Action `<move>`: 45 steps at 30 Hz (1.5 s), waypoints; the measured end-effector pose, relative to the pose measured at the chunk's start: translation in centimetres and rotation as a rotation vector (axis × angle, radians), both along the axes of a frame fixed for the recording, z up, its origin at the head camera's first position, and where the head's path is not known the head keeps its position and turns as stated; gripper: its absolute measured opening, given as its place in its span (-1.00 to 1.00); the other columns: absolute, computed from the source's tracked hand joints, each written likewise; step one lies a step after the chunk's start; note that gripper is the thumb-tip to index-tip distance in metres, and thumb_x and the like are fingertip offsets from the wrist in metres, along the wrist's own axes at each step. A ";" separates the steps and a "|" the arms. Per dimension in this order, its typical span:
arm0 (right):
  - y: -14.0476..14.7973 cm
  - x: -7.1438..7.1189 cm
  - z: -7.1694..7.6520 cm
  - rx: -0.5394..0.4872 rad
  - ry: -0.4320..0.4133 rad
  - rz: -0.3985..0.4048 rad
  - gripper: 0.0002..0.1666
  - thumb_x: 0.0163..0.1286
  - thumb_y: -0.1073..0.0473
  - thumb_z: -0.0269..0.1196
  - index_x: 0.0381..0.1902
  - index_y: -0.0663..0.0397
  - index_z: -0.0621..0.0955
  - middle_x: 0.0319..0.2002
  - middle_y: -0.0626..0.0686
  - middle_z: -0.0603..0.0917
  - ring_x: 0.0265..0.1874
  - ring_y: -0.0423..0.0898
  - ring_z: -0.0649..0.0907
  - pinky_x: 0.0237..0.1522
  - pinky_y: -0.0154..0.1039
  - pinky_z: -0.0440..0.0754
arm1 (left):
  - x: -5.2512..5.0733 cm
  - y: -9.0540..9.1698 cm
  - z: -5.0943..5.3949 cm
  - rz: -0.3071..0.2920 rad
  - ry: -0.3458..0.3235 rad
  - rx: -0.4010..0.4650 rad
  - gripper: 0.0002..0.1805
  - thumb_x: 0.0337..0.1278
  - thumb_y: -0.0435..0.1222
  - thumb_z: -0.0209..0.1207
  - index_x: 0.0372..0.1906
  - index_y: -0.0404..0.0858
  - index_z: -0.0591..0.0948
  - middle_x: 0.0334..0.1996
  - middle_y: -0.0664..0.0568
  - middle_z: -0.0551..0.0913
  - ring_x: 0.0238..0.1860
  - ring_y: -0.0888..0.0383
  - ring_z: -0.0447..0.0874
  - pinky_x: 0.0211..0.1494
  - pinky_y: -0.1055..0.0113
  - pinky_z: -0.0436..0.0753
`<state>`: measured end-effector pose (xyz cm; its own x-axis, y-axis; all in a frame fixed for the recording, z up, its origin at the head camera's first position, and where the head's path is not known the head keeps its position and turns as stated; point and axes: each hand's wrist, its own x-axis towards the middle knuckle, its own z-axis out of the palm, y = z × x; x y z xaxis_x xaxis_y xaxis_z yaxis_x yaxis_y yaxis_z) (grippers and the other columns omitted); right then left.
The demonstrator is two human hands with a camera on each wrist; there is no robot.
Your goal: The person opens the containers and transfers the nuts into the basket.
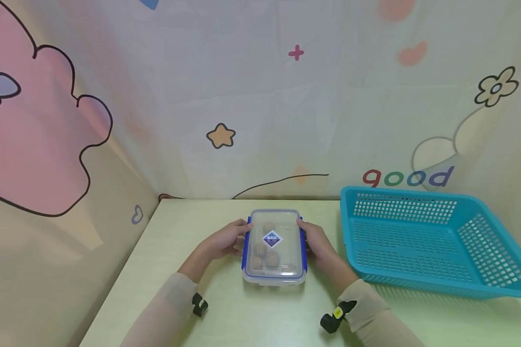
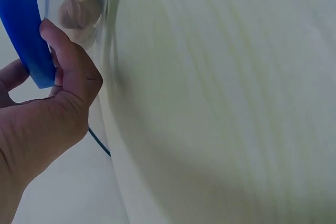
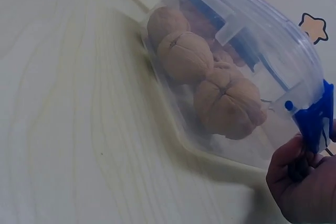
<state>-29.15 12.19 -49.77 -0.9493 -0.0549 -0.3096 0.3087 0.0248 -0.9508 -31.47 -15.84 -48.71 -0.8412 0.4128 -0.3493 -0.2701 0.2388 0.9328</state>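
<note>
A clear plastic food container (image 1: 282, 270) with a blue-edged lid and a blue "BXH" label lies on the table between my hands. Several walnuts (image 3: 227, 100) show through its walls. On the container's left side, my left hand (image 1: 226, 239) grips a blue side latch (image 2: 29, 35) between thumb and fingers. Opposite it, my right hand (image 1: 321, 243) holds the right-hand blue latch (image 3: 316, 119), its fingers bent at the flap's lower edge. Whether either latch is fastened, I cannot tell.
A turquoise plastic basket (image 1: 408, 284) with perforated walls stands to the right, close to my right forearm. The pale wood-grain table (image 1: 156, 250) meets a printed cloth backdrop (image 1: 260, 106) at its back and left edges.
</note>
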 end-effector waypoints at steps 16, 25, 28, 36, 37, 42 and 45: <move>0.6 0.3 -0.5 -0.080 -0.094 -0.039 -0.34 0.77 -0.19 -0.20 0.36 0.19 0.50 -0.05 0.09 0.61 -0.11 -0.04 0.63 -0.10 -0.18 0.64 | 0.0 0.4 0.1 0.010 -0.004 0.014 -0.58 0.71 -0.03 -0.05 0.27 -0.29 0.41 -0.01 -0.11 0.57 -0.08 0.01 0.64 -0.12 0.15 0.79; 0.7 0.4 -0.7 -0.068 -0.105 -0.035 -0.29 0.77 -0.21 -0.20 0.49 0.19 0.43 0.08 0.15 0.59 0.01 0.00 0.61 0.03 -0.14 0.63 | 0.0 0.2 -0.2 -0.006 -0.014 0.025 -0.55 0.71 -0.01 -0.04 0.29 -0.29 0.40 -0.03 -0.10 0.58 -0.13 0.02 0.64 -0.15 0.19 0.78; 0.7 0.4 -0.8 -0.060 -0.096 -0.039 -0.28 0.76 -0.22 -0.20 0.51 0.19 0.39 0.15 0.18 0.57 0.09 0.04 0.59 0.17 -0.03 0.62 | 0.1 0.2 -0.1 -0.009 -0.019 0.032 -0.55 0.70 -0.01 -0.04 0.30 -0.29 0.40 -0.01 -0.11 0.58 -0.10 0.01 0.65 -0.13 0.18 0.78; 0.3 0.8 0.0 0.287 0.057 -0.053 -0.12 0.65 -0.43 -0.07 0.38 0.27 0.40 0.12 0.30 0.59 0.00 0.13 0.64 -0.05 -0.07 0.71 | 0.2 0.0 -0.4 -0.007 -0.036 0.047 -0.56 0.71 -0.02 -0.05 0.29 -0.28 0.39 0.01 -0.12 0.57 -0.08 -0.01 0.64 -0.16 0.19 0.76; 0.2 0.9 0.2 0.330 0.072 -0.046 -0.07 0.62 -0.48 -0.05 0.39 0.28 0.39 0.14 0.32 0.60 0.00 0.15 0.66 -0.08 -0.06 0.74 | 0.2 0.0 -0.4 -0.005 -0.035 0.049 -0.56 0.71 -0.02 -0.05 0.29 -0.28 0.39 0.01 -0.12 0.57 -0.08 0.00 0.64 -0.16 0.20 0.76; -0.1 1.1 0.4 0.461 0.089 0.045 0.13 0.49 -0.59 0.05 0.48 0.33 0.34 0.32 0.41 0.55 0.16 0.24 0.66 0.06 0.06 0.78 | 0.1 0.0 -0.7 0.002 -0.033 0.060 -0.55 0.70 0.00 -0.04 0.29 -0.29 0.39 -0.01 -0.11 0.58 -0.09 0.00 0.64 -0.19 0.22 0.74; -0.2 1.2 0.3 0.475 0.094 0.072 0.10 0.49 -0.54 0.12 0.47 0.35 0.35 0.31 0.41 0.56 0.19 0.24 0.65 0.15 0.11 0.74 | 0.2 -0.1 -0.7 0.001 -0.037 0.056 -0.54 0.70 0.01 -0.04 0.31 -0.28 0.39 0.01 -0.11 0.59 -0.07 0.00 0.65 -0.18 0.22 0.75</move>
<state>-27.95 12.01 -49.52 -0.9732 0.0051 -0.2299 0.2039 0.4812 -0.8526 -31.32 -15.94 -49.45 -0.8284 0.4321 -0.3565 -0.3051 0.1858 0.9340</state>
